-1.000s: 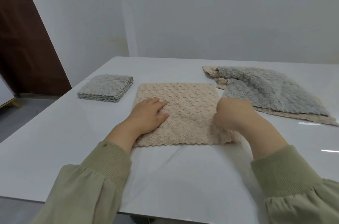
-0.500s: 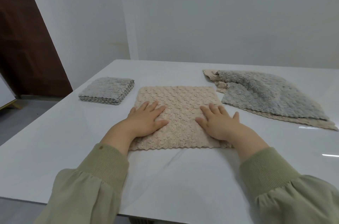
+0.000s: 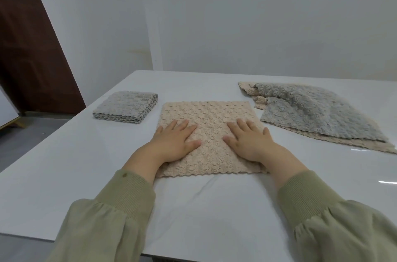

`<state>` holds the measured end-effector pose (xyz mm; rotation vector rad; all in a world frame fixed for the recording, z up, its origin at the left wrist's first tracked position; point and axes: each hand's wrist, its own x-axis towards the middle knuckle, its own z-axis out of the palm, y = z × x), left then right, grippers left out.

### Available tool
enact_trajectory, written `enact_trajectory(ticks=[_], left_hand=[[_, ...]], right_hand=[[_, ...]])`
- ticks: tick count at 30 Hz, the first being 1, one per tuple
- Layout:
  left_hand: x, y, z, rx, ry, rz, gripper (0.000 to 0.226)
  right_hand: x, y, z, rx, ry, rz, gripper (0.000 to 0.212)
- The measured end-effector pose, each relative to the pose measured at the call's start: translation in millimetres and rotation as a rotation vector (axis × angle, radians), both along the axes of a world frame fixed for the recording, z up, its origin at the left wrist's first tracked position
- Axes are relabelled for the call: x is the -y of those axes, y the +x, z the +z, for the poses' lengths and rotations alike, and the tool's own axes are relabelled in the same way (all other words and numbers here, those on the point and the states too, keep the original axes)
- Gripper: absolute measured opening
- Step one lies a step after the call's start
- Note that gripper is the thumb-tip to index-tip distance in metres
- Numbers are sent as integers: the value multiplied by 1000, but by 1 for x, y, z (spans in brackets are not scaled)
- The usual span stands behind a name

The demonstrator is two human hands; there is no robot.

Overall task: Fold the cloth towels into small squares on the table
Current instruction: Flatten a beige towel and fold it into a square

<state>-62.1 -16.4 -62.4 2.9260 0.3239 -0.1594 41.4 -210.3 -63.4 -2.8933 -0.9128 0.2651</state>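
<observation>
While both hands, left (image 3: pixel 175 143) and right (image 3: pixel 250 142), press flat-fingered on the beige textured cloth towel (image 3: pixel 209 120), uneven pushing could skew its fold on the glossy white tabletop (image 3: pixel 64 165).

walls (image 3: pixel 257 14): white | door (image 3: pixel 28 46): brown | floor (image 3: pixel 25 139): grey | table (image 3: pixel 64 165): white

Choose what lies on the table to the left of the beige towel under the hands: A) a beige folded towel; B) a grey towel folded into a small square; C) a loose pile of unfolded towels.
B: the grey folded towel sits as a neat layered square left of the beige towel, not touching it.
</observation>
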Motion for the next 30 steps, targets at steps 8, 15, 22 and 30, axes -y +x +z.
enact_trajectory(ticks=[8,15,22,30], left_hand=[[-25,3,14,621,-518,357,23],[-39,20,1,695,-386,417,26],[-50,41,-1,651,-150,451,30],[-58,70,-4,475,58,437,34]], right_hand=[[16,27,7,64,178,-33,47],[-16,54,29,226,52,-58,31],[-36,82,22,196,-13,-91,35],[-32,89,-2,449,335,-202,40]])
